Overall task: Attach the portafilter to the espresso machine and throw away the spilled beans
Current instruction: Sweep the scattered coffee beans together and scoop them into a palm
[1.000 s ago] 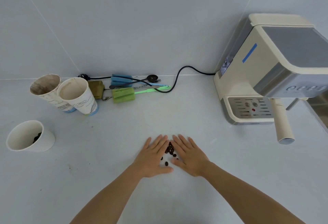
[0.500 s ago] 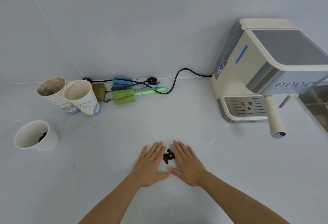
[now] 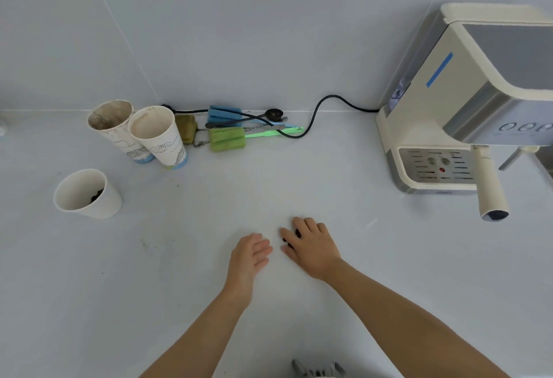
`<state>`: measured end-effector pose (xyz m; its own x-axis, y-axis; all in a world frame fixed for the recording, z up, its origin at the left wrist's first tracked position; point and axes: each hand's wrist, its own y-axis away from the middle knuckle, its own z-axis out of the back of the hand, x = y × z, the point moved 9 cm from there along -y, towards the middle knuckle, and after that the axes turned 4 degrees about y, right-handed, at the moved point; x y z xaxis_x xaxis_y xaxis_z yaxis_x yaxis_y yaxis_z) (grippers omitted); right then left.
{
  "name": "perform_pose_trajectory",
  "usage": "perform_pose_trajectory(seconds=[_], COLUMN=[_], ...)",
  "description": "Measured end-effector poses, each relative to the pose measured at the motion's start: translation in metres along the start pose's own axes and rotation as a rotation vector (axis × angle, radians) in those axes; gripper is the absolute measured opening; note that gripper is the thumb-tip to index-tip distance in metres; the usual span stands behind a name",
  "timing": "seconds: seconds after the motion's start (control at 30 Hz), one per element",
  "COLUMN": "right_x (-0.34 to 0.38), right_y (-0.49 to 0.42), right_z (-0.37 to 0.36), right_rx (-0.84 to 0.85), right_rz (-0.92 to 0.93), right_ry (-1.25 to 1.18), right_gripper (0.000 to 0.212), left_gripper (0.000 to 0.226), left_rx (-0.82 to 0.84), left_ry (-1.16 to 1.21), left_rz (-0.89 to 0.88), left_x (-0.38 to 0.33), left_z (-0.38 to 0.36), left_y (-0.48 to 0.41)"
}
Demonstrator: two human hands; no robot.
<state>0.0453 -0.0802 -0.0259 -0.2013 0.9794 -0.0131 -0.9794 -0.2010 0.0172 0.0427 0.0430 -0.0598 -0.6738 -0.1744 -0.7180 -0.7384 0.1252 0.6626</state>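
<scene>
A few dark coffee beans (image 3: pixel 297 233) lie on the white counter, mostly covered by my right hand (image 3: pixel 312 244), whose fingers curl down over them. My left hand (image 3: pixel 250 253) rests just left of it with loose, spread fingers and holds nothing. The cream espresso machine (image 3: pixel 466 102) stands at the right edge of the view. The portafilter's cream handle (image 3: pixel 490 186) sticks out toward me from under the machine's head, above the drip tray (image 3: pixel 437 165).
A white cup (image 3: pixel 86 195) holding some beans stands at the left. Behind it are two stained paper cups (image 3: pixel 158 138). Sponge brushes (image 3: pixel 227 138), a black spoon (image 3: pixel 273 114) and the machine's black cable (image 3: pixel 317 111) lie along the back wall.
Both hands were flat on either side of the beans. Now my right hand has curled over them, and my left hand has drawn back slightly.
</scene>
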Motion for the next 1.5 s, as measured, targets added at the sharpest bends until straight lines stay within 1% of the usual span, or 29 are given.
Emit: perform_pose_trajectory(seconds=[0.1, 0.27, 0.37, 0.5, 0.53, 0.6, 0.67, 0.73, 0.83, 0.97, 1.13, 1.23, 1.33, 1.5], right_x=[0.007, 0.01, 0.007, 0.001, 0.0, -0.001, -0.002, -0.002, -0.001, -0.004, -0.006, -0.01, -0.014, -0.015], right_y=[-0.005, -0.009, -0.01, -0.009, -0.009, -0.007, -0.006, -0.006, -0.007, -0.007, -0.008, -0.007, -0.007, -0.012], right_z=[0.011, 0.011, 0.01, 0.005, 0.006, 0.008, 0.011, 0.015, 0.019, 0.018, 0.013, 0.01, 0.007, 0.0], right_rx=[-0.139, -0.211, -0.244, -0.273, -0.299, -0.357, -0.4, -0.416, -0.408, -0.377, -0.335, -0.353, -0.37, -0.257], right_rz=[0.082, 0.15, 0.142, 0.119, 0.119, 0.133, 0.138, 0.133, 0.129, 0.091, 0.043, -0.003, -0.055, -0.102], right_ry=[0.1, 0.061, -0.035, -0.138, -0.148, -0.15, -0.154, -0.157, -0.139, -0.126, -0.103, -0.111, -0.11, -0.077], right_gripper=[0.027, 0.026, 0.027, 0.022, 0.019, 0.005, 0.012, 0.013, 0.03, 0.039, 0.042, 0.039, 0.041, 0.044], left_gripper=[0.034, 0.045, 0.047, 0.047, 0.047, 0.048, 0.048, 0.049, 0.049, 0.05, 0.052, 0.052, 0.053, 0.054], left_rx=[0.039, 0.114, 0.133, 0.135, 0.135, 0.133, 0.131, 0.128, 0.122, 0.118, 0.118, 0.113, 0.11, 0.111], left_ry=[0.1, 0.201, 0.236, 0.261, 0.261, 0.256, 0.254, 0.257, 0.26, 0.269, 0.287, 0.289, 0.291, 0.312], left_rz=[0.151, 0.321, 0.373, 0.416, 0.423, 0.435, 0.441, 0.447, 0.459, 0.483, 0.499, 0.503, 0.501, 0.472], left_x=[0.015, 0.034, 0.04, 0.048, 0.049, 0.051, 0.051, 0.052, 0.053, 0.059, 0.066, 0.068, 0.07, 0.07], left_z=[0.003, -0.002, -0.007, -0.011, -0.012, -0.014, -0.014, -0.015, -0.017, -0.019, -0.02, -0.02, -0.02, -0.024], left_y=[0.006, 0.012, 0.015, 0.014, 0.013, 0.012, 0.01, 0.008, 0.005, 0.005, 0.009, 0.011, 0.012, 0.012])
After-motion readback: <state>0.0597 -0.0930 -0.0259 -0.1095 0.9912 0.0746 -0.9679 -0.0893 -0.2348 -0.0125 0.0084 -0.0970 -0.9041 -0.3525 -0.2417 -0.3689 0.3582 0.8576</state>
